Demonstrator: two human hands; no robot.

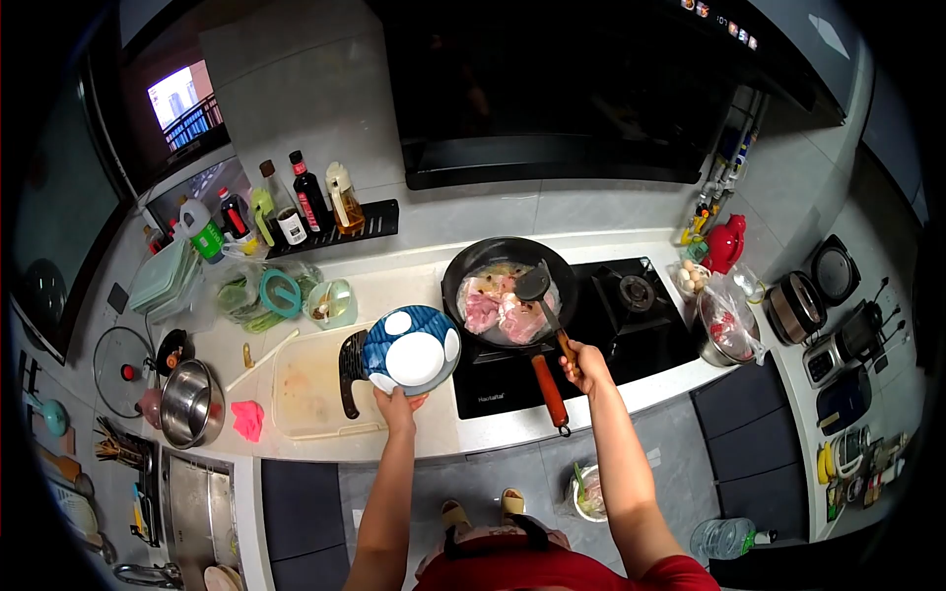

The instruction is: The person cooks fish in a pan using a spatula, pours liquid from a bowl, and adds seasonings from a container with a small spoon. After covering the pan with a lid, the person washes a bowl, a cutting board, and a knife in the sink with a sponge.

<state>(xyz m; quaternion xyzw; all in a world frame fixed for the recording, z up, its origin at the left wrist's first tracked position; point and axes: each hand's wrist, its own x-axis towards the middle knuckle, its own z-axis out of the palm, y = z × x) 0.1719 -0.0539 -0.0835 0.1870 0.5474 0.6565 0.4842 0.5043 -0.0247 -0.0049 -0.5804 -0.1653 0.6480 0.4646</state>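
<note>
My left hand (pixel 401 402) grips the near edge of a blue plate with white circles (pixel 412 345), held over the cutting board (pixel 305 379) and beside a black cleaver (pixel 350 369). The plate's face shows nothing on it. My right hand (pixel 585 367) is closed round the wooden handle of a spatula (pixel 533 284), whose dark head is over the meat. Pale pink pieces of meat (pixel 520 320) lie in liquid in a black wok (pixel 458 266) on the left burner. The wok's red-brown handle (pixel 548 389) points toward me, just left of my right hand.
Bottles (pixel 307 197) stand on a black shelf behind the counter. At left are a steel bowl (pixel 192 404), a glass lid (pixel 123 371) and a pink cloth (pixel 248 421). Right of the stove (pixel 631 340) sits a pot with a plastic bag (pixel 727 320). A bin (pixel 589 494) is on the floor.
</note>
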